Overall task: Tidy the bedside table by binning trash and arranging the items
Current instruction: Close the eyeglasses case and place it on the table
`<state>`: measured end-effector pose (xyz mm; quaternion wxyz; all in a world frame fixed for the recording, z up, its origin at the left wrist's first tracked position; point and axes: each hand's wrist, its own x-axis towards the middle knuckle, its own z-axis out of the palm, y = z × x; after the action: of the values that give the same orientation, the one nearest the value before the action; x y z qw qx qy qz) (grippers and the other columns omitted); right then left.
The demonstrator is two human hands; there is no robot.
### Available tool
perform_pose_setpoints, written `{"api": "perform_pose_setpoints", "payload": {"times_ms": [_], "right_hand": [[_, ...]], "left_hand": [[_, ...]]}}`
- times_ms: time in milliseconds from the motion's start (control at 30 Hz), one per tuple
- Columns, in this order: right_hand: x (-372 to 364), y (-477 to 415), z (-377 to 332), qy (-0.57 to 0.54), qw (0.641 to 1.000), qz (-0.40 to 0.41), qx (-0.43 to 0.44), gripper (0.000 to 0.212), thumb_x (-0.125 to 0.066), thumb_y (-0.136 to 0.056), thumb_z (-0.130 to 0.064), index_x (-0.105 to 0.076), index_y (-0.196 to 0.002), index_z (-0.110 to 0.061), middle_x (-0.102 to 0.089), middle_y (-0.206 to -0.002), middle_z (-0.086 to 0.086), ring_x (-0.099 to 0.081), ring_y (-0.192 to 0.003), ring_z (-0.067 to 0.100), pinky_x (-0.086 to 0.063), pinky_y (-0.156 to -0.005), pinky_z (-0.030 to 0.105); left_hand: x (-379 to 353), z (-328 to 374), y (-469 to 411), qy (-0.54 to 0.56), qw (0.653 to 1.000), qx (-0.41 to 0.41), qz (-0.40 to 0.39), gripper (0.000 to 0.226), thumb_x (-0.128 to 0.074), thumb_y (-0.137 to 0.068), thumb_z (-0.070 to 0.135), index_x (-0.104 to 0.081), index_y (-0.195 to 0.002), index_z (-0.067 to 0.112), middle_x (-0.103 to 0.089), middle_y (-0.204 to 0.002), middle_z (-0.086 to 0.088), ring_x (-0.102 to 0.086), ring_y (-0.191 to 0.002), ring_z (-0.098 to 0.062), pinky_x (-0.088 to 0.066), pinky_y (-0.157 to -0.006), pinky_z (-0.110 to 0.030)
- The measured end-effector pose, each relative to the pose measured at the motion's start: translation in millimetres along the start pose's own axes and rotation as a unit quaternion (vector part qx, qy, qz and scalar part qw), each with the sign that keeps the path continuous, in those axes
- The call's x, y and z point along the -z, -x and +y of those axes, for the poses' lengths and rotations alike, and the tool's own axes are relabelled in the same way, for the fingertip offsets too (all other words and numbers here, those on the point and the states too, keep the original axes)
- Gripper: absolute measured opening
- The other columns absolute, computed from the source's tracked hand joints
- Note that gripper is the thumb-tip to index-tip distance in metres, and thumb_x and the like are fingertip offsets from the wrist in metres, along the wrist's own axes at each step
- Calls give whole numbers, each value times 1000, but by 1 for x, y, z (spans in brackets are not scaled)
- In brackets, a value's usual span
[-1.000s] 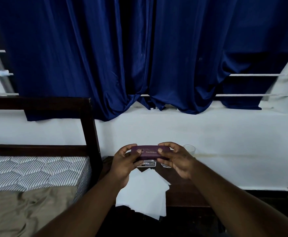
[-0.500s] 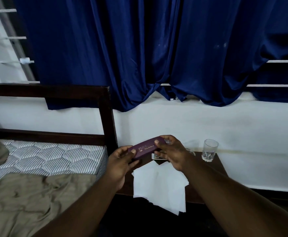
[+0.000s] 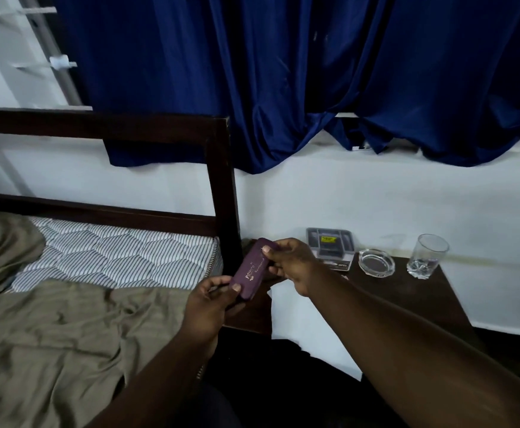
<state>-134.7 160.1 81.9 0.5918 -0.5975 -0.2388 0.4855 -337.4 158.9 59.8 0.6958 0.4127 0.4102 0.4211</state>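
A long purple case (image 3: 254, 270) with gold lettering is held tilted over the left edge of the dark wooden bedside table (image 3: 419, 295). My left hand (image 3: 212, 301) pinches its near lower end; my right hand (image 3: 289, 264) grips its far upper end. White paper sheets (image 3: 295, 316) lie on the table under my right forearm and hang over its front edge. A grey box (image 3: 329, 247) with a yellow label leans at the back by the wall. Right of it sit a clear glass ashtray (image 3: 376, 262) and a drinking glass (image 3: 427, 256).
A bed with a dark wooden headboard (image 3: 218, 168), a striped mattress (image 3: 113, 257) and an olive sheet (image 3: 61, 341) stands to the left. A blue curtain (image 3: 283, 72) hangs over the white wall behind the table.
The view has swung left and down. Both hands have turned the purple case from level to steeply tilted and moved it left toward the bed. The grey box and ashtray have come into sight.
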Motion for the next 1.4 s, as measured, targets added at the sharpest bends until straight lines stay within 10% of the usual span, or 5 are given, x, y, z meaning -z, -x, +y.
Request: {"api": "perform_pose_setpoints", "payload": {"times_ms": [500, 900, 1133, 1400], "right_hand": [[-18, -44, 74, 118, 991, -18, -59, 42, -77, -88, -5, -58, -125, 0, -65, -99, 11, -66, -84, 17, -57, -63, 26], [-18, -67, 108, 199, 978, -9, -67, 43, -79, -86, -10, -59, -124, -1, -59, -85, 4, -65, -83, 29, -60, -89, 45], [-16, -75, 115, 215, 974, -3, -70, 44, -81, -85, -12, -61, -122, -3, -61, -80, 1, -66, -78, 29, -59, -89, 46], [-16, -78, 118, 235, 969, 3, -76, 48, -81, -85, -15, -60, -126, -2, -61, -79, 1, -66, -75, 28, -59, -87, 44]], "left_hand": [[26, -47, -22, -147, 984, 86, 54, 26, -69, -89, -14, -52, -98, 3, -61, -84, -16, -52, -67, -21, -41, -62, -28], [39, -82, -48, -220, 965, 125, 65, 40, -84, -77, -8, -58, -105, 5, -70, -81, -10, -58, -74, -25, -50, -61, -31], [44, -91, -54, -304, 946, 81, 78, 41, -88, -71, -7, -65, -105, -2, -75, -101, -27, -67, -85, -27, -58, -88, -56], [44, -91, -58, -358, 929, 65, 63, 44, -89, -72, -2, -67, -110, -1, -76, -100, -18, -69, -85, -27, -57, -79, -39]]}}
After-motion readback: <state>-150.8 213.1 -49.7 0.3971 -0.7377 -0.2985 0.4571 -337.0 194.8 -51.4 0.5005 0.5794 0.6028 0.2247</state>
